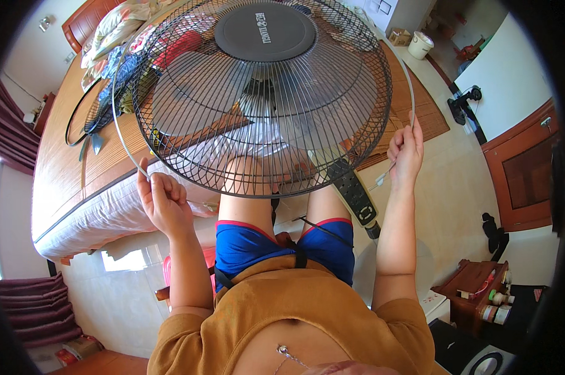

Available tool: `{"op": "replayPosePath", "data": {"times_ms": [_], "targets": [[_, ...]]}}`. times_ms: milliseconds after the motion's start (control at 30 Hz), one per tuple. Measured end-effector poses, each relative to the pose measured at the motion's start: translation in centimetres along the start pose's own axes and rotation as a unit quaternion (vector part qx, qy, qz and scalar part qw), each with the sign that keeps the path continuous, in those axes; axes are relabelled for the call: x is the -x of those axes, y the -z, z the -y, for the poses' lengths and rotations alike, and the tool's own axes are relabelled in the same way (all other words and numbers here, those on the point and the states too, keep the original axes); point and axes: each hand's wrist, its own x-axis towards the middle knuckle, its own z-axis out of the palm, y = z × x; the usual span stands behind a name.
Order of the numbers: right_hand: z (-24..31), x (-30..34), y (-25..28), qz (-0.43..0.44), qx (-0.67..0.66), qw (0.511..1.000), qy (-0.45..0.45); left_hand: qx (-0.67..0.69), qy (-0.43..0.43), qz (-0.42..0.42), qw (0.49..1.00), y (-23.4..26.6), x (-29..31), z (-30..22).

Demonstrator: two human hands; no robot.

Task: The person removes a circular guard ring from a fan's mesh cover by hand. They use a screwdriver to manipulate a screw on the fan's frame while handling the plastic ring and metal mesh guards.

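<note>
torso: orange-brown shirt (295,300) and blue shorts (245,244) at the bottom of the view; the person sits with knees up, so the lap works as a prop for what is held above it.
left hand: left hand (164,200) curled shut around the thin pale rim ring (117,125) at its lower left arc, pinching it near the cage's edge, seemingly to keep the band against the grille.
right hand: right hand (406,150) raised on the opposite side, fingers closed on the same ring where it curves down the right; a small light-coloured piece, perhaps the ring's clip, sticks out below the palm, too small to tell.
fan guard: black wire fan guard (264,106) with a round dark centre cap (265,31), held tilted between both hands over the knees; grey blades (189,94) show through the wires, so the cage sits over the fan head. the ring lies around its circumference, gripped on two sides so it stays even.
fan base: dark control panel (356,194) of the stand pokes out under the cage, beside the right knee.
bed: bed (70,187) with a woven mat top just beyond the knees; a second dark ring or grille (85,115) lies on it, well apart from the hands, with bunched patterned bedding (117,31) farther back.
far right: low wooden table (476,287) with small bottles on the tiled floor; a pale bucket (420,45) in the distance.
</note>
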Motion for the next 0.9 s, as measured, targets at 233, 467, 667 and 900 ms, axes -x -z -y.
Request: {"op": "replayPosePath", "data": {"times_ms": [233, 467, 667, 900], "targets": [[0.3, 2.5, 0.2, -0.013, -0.032, 0.999, -0.004, 0.034, 0.01, -0.006, 0.999, 0.5, 1.7, -0.1], [0.7, 4.0, 1.4, 0.001, -0.032, 0.999, -0.007, 0.046, 0.024, -0.005, 0.999, 0.5, 3.1, -0.1], [0.9, 3.7, 1.4, 0.004, -0.025, 1.0, -0.003, 0.054, 0.039, 0.001, 0.998, 0.5, 2.9, 0.0], [0.5, 3.3, 1.3, 0.041, -0.027, 0.999, 0.003, 0.069, 0.053, -0.012, 0.996, 0.9, 2.6, 0.3]]}}
